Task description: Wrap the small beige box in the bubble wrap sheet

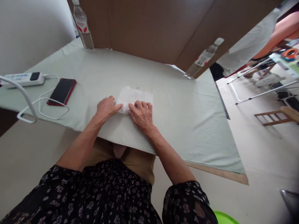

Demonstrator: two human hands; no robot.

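Observation:
A thin white sheet (134, 94), like tissue paper, lies on the cloth-covered table in front of me. Its near edge looks crumpled or folded between my hands. My left hand (106, 108) is at the sheet's left side, thumb stretched out with its tip touching the near left corner and the fingers apart from it. Over the near right part of the sheet, my right hand (142, 116) has its fingers bent and pressed together, with the thumb close to the index finger on the crumpled edge. What lies beneath the right fingers is hidden.
A phone (62, 91) with a red case, a white cable (53, 118) and a power strip (23, 79) lie left. Water bottles (84, 32) stand by a brown cardboard panel (149, 28). A pale green cloth (187, 124) covers the table. A wooden stool (273, 117) is on the right.

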